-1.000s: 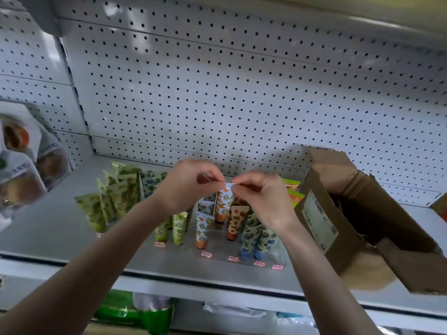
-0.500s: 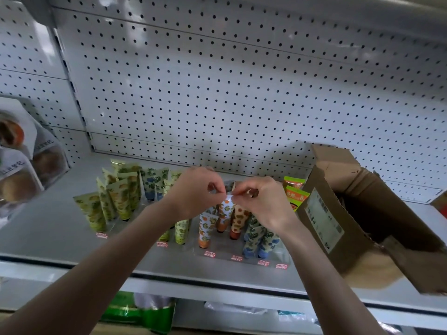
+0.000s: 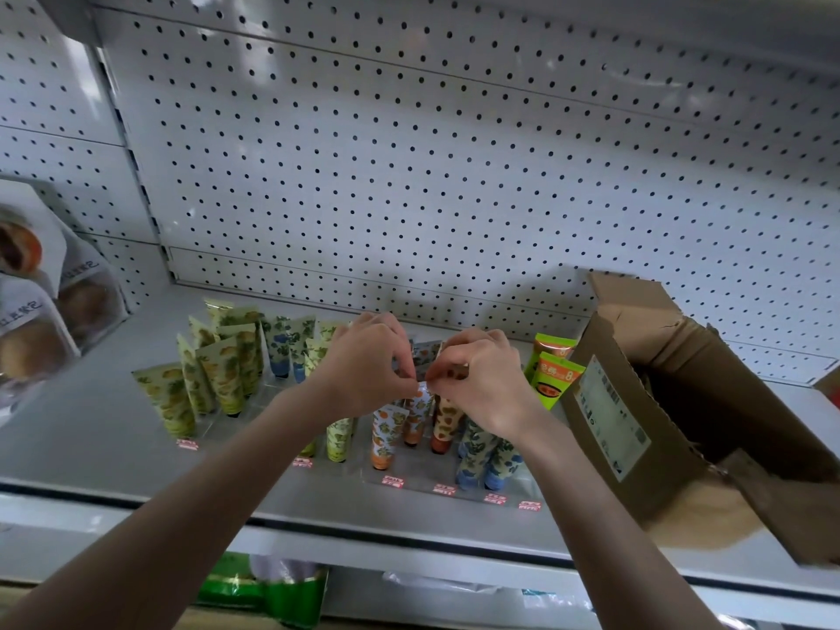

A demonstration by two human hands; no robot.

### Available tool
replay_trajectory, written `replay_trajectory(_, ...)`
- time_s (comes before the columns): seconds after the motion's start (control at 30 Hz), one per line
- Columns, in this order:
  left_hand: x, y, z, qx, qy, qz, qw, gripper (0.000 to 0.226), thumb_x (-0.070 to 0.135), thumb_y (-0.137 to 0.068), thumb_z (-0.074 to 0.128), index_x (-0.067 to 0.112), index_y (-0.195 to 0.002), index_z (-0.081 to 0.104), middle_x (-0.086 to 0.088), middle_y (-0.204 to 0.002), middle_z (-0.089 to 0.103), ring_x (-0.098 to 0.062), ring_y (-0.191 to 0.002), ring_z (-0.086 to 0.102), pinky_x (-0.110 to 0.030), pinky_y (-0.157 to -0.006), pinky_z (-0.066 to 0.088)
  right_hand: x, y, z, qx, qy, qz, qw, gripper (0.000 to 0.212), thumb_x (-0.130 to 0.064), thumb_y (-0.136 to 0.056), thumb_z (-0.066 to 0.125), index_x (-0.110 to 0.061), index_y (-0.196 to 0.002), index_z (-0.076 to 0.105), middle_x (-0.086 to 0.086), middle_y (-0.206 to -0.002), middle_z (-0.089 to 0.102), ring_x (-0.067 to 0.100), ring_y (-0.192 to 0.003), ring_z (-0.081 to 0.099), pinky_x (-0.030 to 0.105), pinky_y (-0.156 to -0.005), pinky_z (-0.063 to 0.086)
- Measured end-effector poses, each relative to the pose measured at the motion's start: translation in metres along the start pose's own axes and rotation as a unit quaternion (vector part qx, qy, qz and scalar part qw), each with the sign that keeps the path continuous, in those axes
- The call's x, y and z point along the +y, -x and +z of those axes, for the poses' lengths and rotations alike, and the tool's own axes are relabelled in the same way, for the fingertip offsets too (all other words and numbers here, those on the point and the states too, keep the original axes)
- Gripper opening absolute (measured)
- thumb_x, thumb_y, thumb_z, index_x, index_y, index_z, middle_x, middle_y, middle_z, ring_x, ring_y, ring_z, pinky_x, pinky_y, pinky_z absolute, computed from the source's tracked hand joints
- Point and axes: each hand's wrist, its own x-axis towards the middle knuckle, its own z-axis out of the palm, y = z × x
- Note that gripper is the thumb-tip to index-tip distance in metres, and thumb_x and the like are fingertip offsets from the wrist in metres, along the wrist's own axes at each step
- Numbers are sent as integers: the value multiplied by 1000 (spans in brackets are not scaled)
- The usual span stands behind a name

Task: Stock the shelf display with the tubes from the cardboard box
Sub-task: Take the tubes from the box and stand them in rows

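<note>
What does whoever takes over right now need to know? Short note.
Left hand: pinches the top crimp of the orange-print tube.
Right hand: pinches the same crimp from the other side.
The tube appears to stand cap down in the middle of the shelf display.
Done: rows of tubes stand there, green tubes left, blue tubes front right.
Left: let go, then fetch more from the cardboard box, open at right; its inside is too dark to count.

head | looks forward, slightly down | close above shelf (image 3: 91, 447) | single view
</note>
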Motion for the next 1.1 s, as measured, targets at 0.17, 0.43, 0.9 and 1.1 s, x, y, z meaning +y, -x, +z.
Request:
replay_trajectory(0.17, 1, 0, 1, -11, -5, -6, 1000, 8, 31, -74, 70, 30, -66, 67, 13, -101, 52, -8, -104, 40, -32, -91, 26, 0, -1, 2, -12, 4, 4, 1000, 8, -25, -83, 67, -29, -86, 74, -10, -111, 52, 15, -105, 29, 26, -81, 16)
replay_trajectory(0.43, 1, 1, 1, -19, -5, -1, 1000, 11, 32, -73, 71, 31, -64, 65, 13, -100, 52, -9, -105, 40, -33, -94, 29, 3, 1, -1, -14, -2, 0, 1000, 9, -26, -82, 67, -29, -87, 74, -10, -112, 52, 13, -104, 28, 27, -83, 17)
replay_trajectory(0.9, 27, -10, -12, 67, 118, 53, 989, 6, 30, -82, 66, 24, -83, 66, 20, -81, 54, 6, -81, 50, -8, -71, 36, 28, 17, -58, 121, -161, 1, 980, 9, -14, -85, 66, -17, -92, 71, -15, -83, 64, -9, -72, 57, 3, -67, 39)
replay_trajectory(1.1, 69, -23, 5, 60, 204, 81, 974, 14, 24, -83, 68, 17, -95, 69, 5, -96, 65, -5, -92, 59, -17, -84, 44, 65, 36, -105, 190, -150, 18, 970, 12, -13, -83, 69, -24, -86, 69, -16, -81, 66, -2, -72, 60, 13, -73, 47)
